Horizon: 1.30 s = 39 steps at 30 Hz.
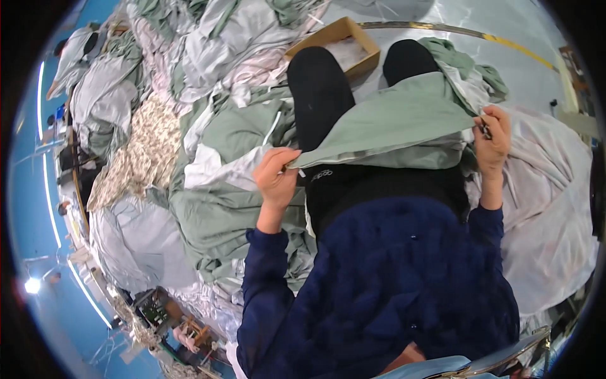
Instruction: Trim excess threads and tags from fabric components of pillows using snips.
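Note:
A sage-green cloth [398,117] lies across my lap, its near edge drawn out between both hands. My left hand [276,177] pinches the edge's left end beside my left thigh. At the other end, my right hand [492,139] is closed on the cloth. A small dark object [485,129] also shows between the right hand's fingers; its kind is hard to make out. The stretched edge runs slightly upward to the right, with a second layer of green fabric hanging beneath it.
Heaps of green and white fabric [221,221] lie on my left, with a patterned beige cloth [148,148] among them. A cardboard box [363,47] stands beyond my knees. Pale pinkish-white fabric [543,208] is piled at my right. Yellow-black tape [505,43] marks the floor.

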### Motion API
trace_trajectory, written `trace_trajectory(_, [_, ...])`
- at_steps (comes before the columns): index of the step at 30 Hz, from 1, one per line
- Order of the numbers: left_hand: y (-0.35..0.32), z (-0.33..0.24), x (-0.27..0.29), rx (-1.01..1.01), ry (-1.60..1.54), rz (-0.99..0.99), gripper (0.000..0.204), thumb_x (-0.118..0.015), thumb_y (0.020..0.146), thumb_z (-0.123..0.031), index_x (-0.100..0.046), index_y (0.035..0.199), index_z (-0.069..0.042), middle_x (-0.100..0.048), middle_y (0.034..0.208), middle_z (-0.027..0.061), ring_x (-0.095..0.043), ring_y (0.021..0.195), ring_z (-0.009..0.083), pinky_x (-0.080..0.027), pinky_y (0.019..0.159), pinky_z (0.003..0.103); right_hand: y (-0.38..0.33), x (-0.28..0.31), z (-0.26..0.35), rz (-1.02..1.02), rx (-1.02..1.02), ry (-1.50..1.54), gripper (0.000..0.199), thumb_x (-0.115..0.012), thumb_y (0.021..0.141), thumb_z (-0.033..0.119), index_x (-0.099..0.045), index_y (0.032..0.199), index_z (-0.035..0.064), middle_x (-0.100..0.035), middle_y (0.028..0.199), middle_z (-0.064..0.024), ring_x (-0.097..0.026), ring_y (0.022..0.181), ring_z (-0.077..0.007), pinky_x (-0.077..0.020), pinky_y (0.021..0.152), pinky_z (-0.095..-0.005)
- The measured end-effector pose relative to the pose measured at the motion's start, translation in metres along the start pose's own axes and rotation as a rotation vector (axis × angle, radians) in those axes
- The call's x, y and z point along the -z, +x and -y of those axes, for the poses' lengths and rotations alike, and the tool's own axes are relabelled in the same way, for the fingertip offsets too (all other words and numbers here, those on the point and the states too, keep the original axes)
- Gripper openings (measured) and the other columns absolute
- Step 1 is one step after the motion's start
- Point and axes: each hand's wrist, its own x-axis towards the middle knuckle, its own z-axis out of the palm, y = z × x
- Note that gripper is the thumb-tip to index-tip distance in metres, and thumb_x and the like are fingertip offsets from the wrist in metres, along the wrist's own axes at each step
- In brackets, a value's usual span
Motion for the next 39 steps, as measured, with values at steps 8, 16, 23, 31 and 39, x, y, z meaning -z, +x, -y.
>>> trace_trajectory(8, [-0.004,0.007,-0.005,0.288,-0.394,0.042,0.012,-0.064,0.084,0.003,-0.069,0.094,-0.001,-0.066,0.078,0.0045,-0.058,0.064,0.0114,-0.044,0.056,0.023,-0.008,-0.004,-0.02,0.188,-0.445,0.487,0.011,-0.061,0.088,-0.002,-0.063,0.097,0.0024,-0.06,0.084,0.0031,-0.048,0.068,-0.0033,-0.0375,0.059,-0.019])
trace_trajectory(16, [0.01,0.01,-0.01,0.811,-0.858,0.052,0.016,-0.06,0.098,-0.018,-0.062,0.086,-0.008,-0.057,0.068,-0.0036,-0.053,0.054,0.0036,-0.036,0.046,0.017,-0.001,-0.028,-0.035,0.277,-0.626,0.58,0.01,-0.065,0.093,0.011,-0.062,0.09,0.0024,-0.053,0.077,0.0071,-0.041,0.065,-0.0015,-0.0318,0.058,-0.0186])
trace_trajectory(23, [0.014,0.016,-0.015,0.91,-0.827,0.053,0.02,-0.058,0.098,-0.024,-0.062,0.085,-0.009,-0.057,0.067,-0.0047,-0.049,0.052,0.0023,-0.032,0.044,0.016,-0.004,-0.042,-0.04,0.269,-0.818,0.667,0.011,-0.067,0.093,0.021,-0.063,0.087,0.0123,-0.047,0.068,0.0128,-0.032,0.051,0.0025,-0.0201,0.044,-0.0175])
trace_trajectory(31, [0.014,0.023,-0.017,0.898,-0.798,0.104,0.023,-0.06,0.098,-0.026,-0.06,0.083,-0.008,-0.057,0.067,-0.005,-0.049,0.053,0.0028,-0.034,0.046,0.017,-0.002,-0.053,-0.039,0.26,-0.834,0.677,0.016,-0.069,0.091,0.018,-0.062,0.082,0.006,-0.048,0.066,0.0099,-0.035,0.058,-0.0007,-0.0268,0.05,-0.0204])
trace_trajectory(39, [0.031,0.0,-0.032,0.048,0.411,-0.036,0.008,-0.067,0.08,-0.005,-0.061,0.085,-0.004,-0.061,0.095,0.0125,-0.06,0.08,0.0329,-0.048,0.067,0.044,0.008,-0.068,-0.006,0.277,-0.42,0.139,0.017,-0.069,0.089,0.013,-0.058,0.085,0.0009,-0.05,0.065,-0.0002,-0.041,0.06,-0.0071,-0.036,0.055,-0.025])
